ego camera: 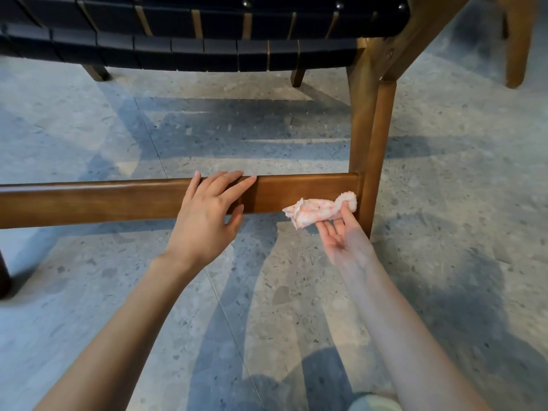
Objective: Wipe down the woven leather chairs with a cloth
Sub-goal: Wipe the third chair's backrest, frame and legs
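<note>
Head view, from low under the chair (207,48), whose dark woven straps run along the top edge. Across the middle runs a low wooden rail (89,200). The left hand (204,212) rests flat on it, fingers straight over the top edge, holding nothing. Just to the right, the crumpled cloth (314,213) (pink and white) lies against the rail's front face, pinched by the upturned right hand (341,237), beside the leg (370,137).

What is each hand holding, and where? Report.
The right hand pinches the cloth near its right end; the left hand only rests on the rail.
</note>
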A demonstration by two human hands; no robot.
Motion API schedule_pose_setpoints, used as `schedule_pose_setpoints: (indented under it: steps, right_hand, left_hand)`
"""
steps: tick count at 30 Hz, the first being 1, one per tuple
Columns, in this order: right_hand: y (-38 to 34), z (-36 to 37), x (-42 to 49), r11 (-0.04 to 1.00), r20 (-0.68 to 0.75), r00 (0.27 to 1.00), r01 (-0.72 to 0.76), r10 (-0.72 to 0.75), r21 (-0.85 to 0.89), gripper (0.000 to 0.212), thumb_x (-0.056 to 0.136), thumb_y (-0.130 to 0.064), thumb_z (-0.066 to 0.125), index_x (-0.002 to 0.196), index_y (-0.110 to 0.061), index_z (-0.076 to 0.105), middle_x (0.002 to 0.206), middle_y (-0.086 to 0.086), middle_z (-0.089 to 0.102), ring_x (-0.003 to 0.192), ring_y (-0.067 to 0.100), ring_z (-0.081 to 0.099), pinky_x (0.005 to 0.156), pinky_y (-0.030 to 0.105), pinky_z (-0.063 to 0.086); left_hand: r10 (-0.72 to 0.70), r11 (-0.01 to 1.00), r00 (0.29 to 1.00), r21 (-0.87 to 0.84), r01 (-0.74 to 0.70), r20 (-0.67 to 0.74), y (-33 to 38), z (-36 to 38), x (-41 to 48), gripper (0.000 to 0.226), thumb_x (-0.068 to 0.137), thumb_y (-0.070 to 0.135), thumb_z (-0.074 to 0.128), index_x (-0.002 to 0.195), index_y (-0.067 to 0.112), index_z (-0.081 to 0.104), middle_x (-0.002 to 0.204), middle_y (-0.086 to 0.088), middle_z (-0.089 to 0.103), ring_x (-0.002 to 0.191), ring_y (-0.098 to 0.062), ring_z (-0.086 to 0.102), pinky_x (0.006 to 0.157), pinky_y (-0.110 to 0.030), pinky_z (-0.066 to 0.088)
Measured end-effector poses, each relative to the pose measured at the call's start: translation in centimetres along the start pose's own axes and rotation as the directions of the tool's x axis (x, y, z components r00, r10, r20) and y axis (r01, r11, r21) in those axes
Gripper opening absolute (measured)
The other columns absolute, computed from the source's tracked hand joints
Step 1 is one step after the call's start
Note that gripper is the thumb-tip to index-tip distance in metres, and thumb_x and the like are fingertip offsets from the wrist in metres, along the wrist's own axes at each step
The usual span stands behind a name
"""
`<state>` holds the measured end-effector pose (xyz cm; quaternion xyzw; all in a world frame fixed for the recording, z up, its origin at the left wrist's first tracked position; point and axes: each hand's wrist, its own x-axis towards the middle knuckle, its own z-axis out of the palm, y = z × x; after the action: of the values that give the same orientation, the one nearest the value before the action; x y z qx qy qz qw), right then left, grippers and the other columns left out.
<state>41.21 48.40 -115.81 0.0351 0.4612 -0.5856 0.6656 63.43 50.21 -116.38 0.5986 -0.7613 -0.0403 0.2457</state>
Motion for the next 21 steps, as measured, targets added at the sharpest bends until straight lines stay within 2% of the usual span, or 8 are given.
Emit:
schedule_pose_setpoints:
  steps: [2, 6, 10, 15, 18, 21]
  right_hand:
    - [0.8, 0.5, -0.2, 1.0, 0.018, 1.0, -0.006, 0.006, -0.007, 0.043, 0.096, -0.015, 0.055, 0.137, -0.004, 0.047, 0.136, 0.016, 0.055, 0.127, 0.026, 0.052, 0.102, 0.04, 0.044]
    - [4.7, 2.2, -1.3, 0.988, 0.092, 0.984, -0.147, 0.15, -0.043, 0.034, 0.097, -0.011, 0.052, 0.13, -0.003, 0.052, 0.127, 0.021, 0.06, 0.109, 0.027, 0.062, 0.087, 0.041, 0.052]
    - [5.8, 3.2, -1.6, 0.982, 0.106, 0.976, -0.19, 0.189, 0.002, 0.035, 0.099, -0.011, 0.048, 0.133, -0.001, 0.051, 0.127, 0.022, 0.058, 0.119, 0.03, 0.056, 0.093, 0.045, 0.047]
    - [1.1, 0.9, 0.1, 0.998, -0.01, 0.998, -0.066, 0.066, -0.017, 0.038, 0.098, -0.014, 0.051, 0.135, -0.005, 0.05, 0.135, 0.015, 0.056, 0.126, 0.026, 0.052, 0.095, 0.038, 0.047]
    - [0.0, 0.5, 0.5, 1.0, -0.076, 0.997, -0.012, 0.01, -0.028, 0.041, 0.096, -0.016, 0.054, 0.136, -0.006, 0.05, 0.138, 0.012, 0.055, 0.129, 0.024, 0.049, 0.1, 0.037, 0.045]
    - [1.0, 1.0, 0.0, 1.0, -0.082, 0.997, 0.001, -0.002, -0.003, 0.042, 0.096, -0.013, 0.055, 0.137, -0.009, 0.05, 0.138, 0.011, 0.054, 0.129, 0.024, 0.05, 0.102, 0.04, 0.044]
  left_hand:
    - [0.009, 1.0, 1.0, 0.019, -0.009, -0.002, -0.2, -0.1, -0.1, 0.053, 0.092, 0.014, 0.06, 0.142, 0.025, 0.048, 0.143, 0.0, 0.05, 0.134, -0.022, 0.042, 0.119, -0.045, 0.017]
    - [0.017, 0.999, 1.0, 0.047, -0.018, 0.005, -0.5, -0.2, -0.2, 0.053, 0.092, 0.01, 0.059, 0.141, 0.024, 0.048, 0.143, -0.001, 0.05, 0.134, -0.024, 0.044, 0.118, -0.045, 0.021]
    - [0.008, 0.997, 1.0, 0.081, -0.007, -0.012, -1.4, -0.8, -1.0, 0.055, 0.09, 0.004, 0.059, 0.141, 0.021, 0.048, 0.143, -0.002, 0.05, 0.134, -0.026, 0.043, 0.116, -0.047, 0.026]
    - [-0.024, 0.994, 0.998, 0.101, 0.03, -0.062, -2.7, -1.7, -1.7, 0.05, 0.09, -0.001, 0.057, 0.137, 0.014, 0.053, 0.137, -0.008, 0.054, 0.127, -0.03, 0.049, 0.112, -0.05, 0.034]
    - [-0.024, 0.997, 0.995, 0.073, 0.032, -0.1, -2.8, -2.3, -1.7, 0.047, 0.089, -0.004, 0.056, 0.134, 0.009, 0.056, 0.131, -0.01, 0.058, 0.117, -0.029, 0.053, 0.103, -0.041, 0.042]
    - [-0.055, 0.995, 0.992, 0.074, 0.064, -0.114, -3.1, -3.0, -1.9, 0.046, 0.09, -0.002, 0.056, 0.134, 0.01, 0.056, 0.129, -0.009, 0.059, 0.113, -0.028, 0.054, 0.097, -0.036, 0.044]
